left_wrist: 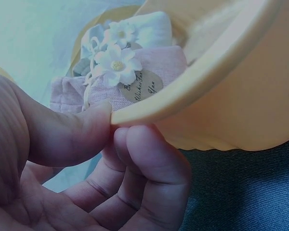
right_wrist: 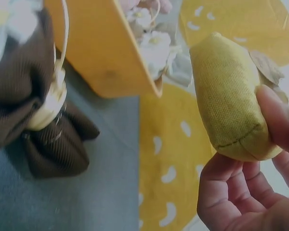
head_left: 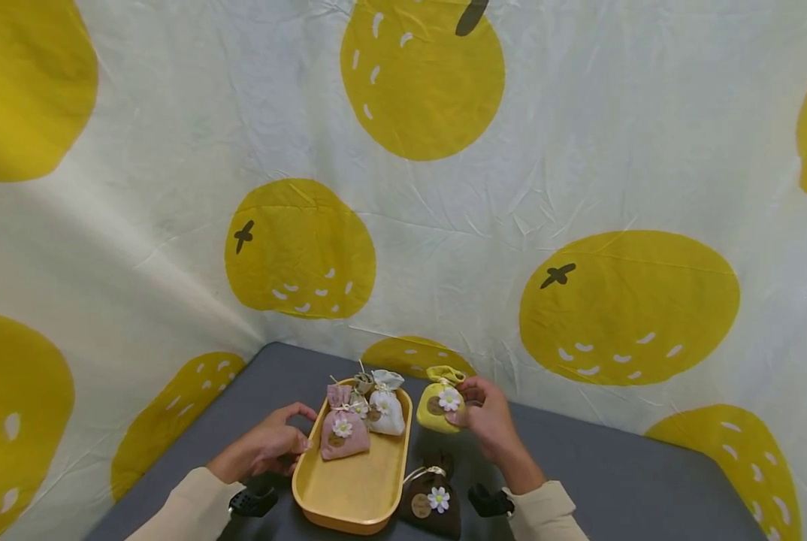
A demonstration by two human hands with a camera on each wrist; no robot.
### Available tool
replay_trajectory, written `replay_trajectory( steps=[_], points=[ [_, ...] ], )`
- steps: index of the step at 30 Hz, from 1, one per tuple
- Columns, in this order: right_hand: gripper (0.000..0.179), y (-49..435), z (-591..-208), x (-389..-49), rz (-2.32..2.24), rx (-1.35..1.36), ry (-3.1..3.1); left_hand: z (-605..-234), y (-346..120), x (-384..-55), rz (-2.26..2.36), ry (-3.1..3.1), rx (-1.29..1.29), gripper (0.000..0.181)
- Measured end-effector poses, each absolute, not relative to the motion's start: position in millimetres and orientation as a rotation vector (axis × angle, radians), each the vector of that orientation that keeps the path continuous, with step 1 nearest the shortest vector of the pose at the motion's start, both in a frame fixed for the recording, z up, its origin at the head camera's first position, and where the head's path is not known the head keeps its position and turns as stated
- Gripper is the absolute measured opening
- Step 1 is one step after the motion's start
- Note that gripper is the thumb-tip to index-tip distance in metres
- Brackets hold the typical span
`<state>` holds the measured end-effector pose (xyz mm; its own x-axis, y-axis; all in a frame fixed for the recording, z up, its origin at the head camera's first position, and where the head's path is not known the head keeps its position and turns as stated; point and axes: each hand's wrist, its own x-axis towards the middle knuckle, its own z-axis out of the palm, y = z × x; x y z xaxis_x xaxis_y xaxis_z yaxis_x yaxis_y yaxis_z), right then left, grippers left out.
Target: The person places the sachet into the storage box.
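My left hand (head_left: 278, 442) pinches the left rim of a yellow-orange tray (head_left: 349, 488), thumb on top and fingers beneath in the left wrist view. Inside the tray's far half lie a pink drawstring pouch (head_left: 345, 436), a white pouch (head_left: 386, 409) and a greyish-green one (head_left: 361, 387) partly hidden behind them. To the right of the tray, my right hand (head_left: 491, 421) holds up a yellow drawstring pouch (head_left: 437, 406) with a white flower and a round brown label. Its stitched bottom seam faces the right wrist camera. A dark brown pouch (head_left: 433, 503) lies right beside the tray.
Under everything is a dark grey table (head_left: 599, 466). Behind it hangs a white cloth (head_left: 437, 203) printed with large yellow fruits, meeting the table's back and left edges. Each wrist wears a black strapped device (head_left: 253, 502).
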<state>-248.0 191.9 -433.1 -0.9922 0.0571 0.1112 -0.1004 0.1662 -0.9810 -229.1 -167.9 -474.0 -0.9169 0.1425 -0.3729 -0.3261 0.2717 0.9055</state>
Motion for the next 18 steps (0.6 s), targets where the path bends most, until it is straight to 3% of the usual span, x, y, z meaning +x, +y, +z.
replay_trajectory(
  steps=[18],
  points=[
    [0.052, 155, -424, -235, 1.877, 0.117, -2.284, -476, -169, -229, 1.689, 2.156, -0.175, 0.050]
  ],
)
